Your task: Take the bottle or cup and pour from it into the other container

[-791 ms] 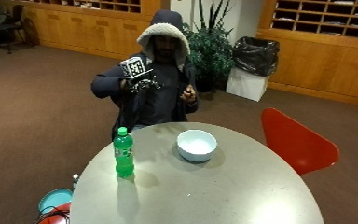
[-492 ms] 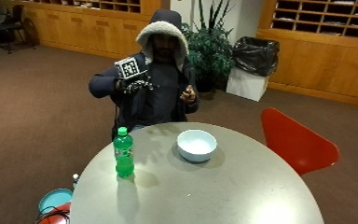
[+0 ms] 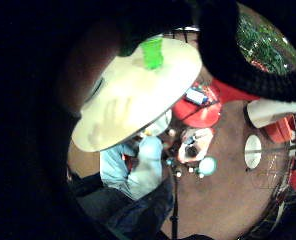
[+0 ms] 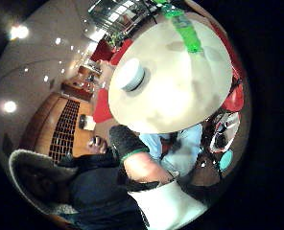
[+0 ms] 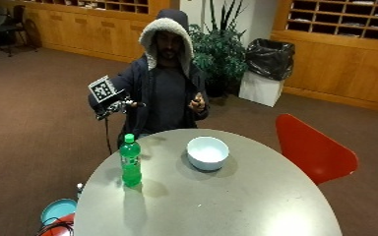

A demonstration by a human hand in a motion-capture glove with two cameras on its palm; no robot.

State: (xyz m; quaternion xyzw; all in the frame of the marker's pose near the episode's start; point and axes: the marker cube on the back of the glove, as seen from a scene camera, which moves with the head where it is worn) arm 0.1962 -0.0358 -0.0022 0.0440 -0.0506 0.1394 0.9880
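A green plastic bottle (image 5: pixel 130 162) with a green cap stands upright on the left part of the round grey table (image 5: pixel 241 201). A white bowl (image 5: pixel 207 152) sits near the table's middle, to the right of the bottle. My gloved right hand (image 5: pixel 115 104) hangs in the air beyond the table's far edge, above and behind the bottle, apart from it and holding nothing. The palm views look down on the bottle (image 4: pixel 185 29) (image 3: pixel 152 53), the bowl (image 4: pixel 129 75) and the table (image 3: pixel 133 100). The bare left hand (image 5: pixel 196 103) is held at chest height.
A red chair (image 5: pixel 310 150) stands at the table's right side. A round blue thing (image 5: pixel 58 211) lies on the floor by the table's left edge. A bagged bin (image 5: pixel 267 69) and a plant (image 5: pixel 218 51) stand behind the person.
My right hand has come down from shoulder height and moved outward, to the bottle's side of the table. Bottle and bowl have not moved.
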